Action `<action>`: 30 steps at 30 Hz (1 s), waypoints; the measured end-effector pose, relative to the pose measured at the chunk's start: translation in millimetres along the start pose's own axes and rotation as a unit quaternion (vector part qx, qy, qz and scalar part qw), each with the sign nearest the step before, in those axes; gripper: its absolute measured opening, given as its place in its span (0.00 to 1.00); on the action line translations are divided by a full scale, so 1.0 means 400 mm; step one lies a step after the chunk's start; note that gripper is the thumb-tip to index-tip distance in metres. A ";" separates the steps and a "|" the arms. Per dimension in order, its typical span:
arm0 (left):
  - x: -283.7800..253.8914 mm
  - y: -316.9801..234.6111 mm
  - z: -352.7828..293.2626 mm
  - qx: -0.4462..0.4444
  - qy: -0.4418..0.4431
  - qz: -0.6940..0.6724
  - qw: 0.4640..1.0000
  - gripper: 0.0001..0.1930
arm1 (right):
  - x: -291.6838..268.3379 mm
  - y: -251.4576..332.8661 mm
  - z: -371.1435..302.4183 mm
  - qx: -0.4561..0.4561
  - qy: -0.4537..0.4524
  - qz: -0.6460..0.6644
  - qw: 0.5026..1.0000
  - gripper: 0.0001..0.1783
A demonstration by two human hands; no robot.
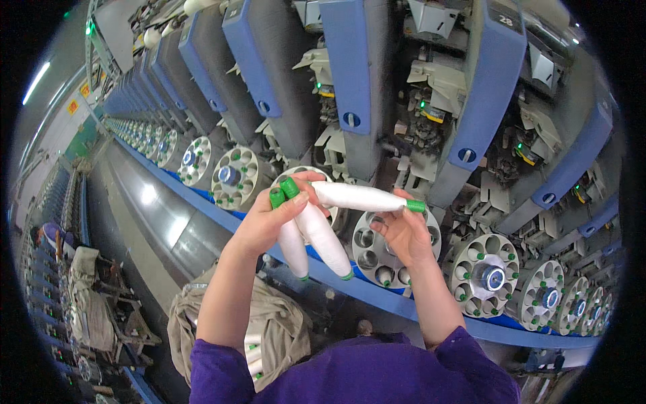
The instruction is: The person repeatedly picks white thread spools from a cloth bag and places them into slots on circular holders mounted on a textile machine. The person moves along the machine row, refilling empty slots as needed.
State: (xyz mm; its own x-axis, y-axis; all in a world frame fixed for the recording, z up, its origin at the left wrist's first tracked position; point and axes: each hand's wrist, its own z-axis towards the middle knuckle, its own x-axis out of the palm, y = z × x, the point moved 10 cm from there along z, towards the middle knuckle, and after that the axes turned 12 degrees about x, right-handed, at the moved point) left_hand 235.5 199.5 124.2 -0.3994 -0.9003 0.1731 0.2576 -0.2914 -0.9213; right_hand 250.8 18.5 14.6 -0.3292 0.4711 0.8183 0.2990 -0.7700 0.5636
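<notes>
My left hand [269, 219] is closed around the green upper ends of two white yarn bobbins, one a front bobbin [324, 236] and one a rear bobbin [292, 248]. Both hang tilted downward. A third yarn bobbin [360, 196] lies nearly level between my hands, its left end by my left fingers. At its green right tip, my right hand [410, 236] grips it with thumb and fingers. Just below and behind that hand sits a round grey magazine [367, 259] with circular pockets, a few holding bobbins. My right hand hides part of it.
More round magazines, such as the one [486, 276] at right, line a blue rail [323, 273]. Tall blue-grey machine units [350, 74] rise behind them. A beige cloth-lined container [188, 313] with bobbins stands below my left arm. Further left, a person [54, 236] is beside another machine row.
</notes>
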 end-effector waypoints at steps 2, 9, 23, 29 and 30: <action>0.008 -0.002 0.016 0.022 0.027 0.021 0.999 0.14 | -0.007 0.018 -0.012 -0.025 -0.009 0.020 0.999 0.20; -0.031 0.070 -0.007 0.021 0.019 -0.013 1.000 0.14 | -0.019 -0.030 -0.066 0.160 -0.099 -0.241 0.952 0.20; -0.137 0.171 -0.137 -0.086 0.006 -0.131 0.988 0.15 | 0.092 -0.232 -0.005 0.268 -0.021 -0.322 0.908 0.14; -0.244 0.178 -0.177 -0.020 -0.096 -0.107 0.989 0.14 | -0.008 -0.193 -0.144 0.248 -0.029 -0.138 0.958 0.19; -0.255 0.178 -0.184 -0.020 -0.106 -0.086 0.990 0.13 | -0.041 -0.156 -0.173 0.202 -0.025 -0.114 0.972 0.19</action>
State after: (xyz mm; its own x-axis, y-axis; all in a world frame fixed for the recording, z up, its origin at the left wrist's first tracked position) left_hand 230.0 294.5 15.4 -0.2394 -0.8876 0.3935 0.1656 -0.4367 -0.8842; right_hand 175.6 29.0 -41.7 -0.3867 0.6386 0.6653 0.5536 -0.4163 0.7213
